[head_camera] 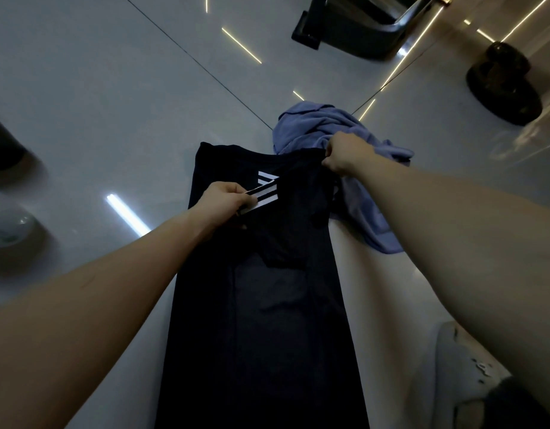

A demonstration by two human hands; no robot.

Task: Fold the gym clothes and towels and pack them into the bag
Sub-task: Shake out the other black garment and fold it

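A black shirt (261,305) with white stripes lies lengthwise on the glossy floor (112,103), stretching from near me to the middle of the view. My left hand (222,202) pinches its striped sleeve edge, folded over the shirt's body. My right hand (343,156) grips the shirt's far right shoulder corner. A crumpled blue-violet cloth (326,125) sits just beyond and to the right of the shirt, partly under my right hand. No bag can be made out with certainty.
A dark chair base (354,29) stands at the far top. A dark round object (504,85) sits at the upper right. Dark shapes lie at the left edge (4,144). A pale patterned item (471,366) is at the lower right.
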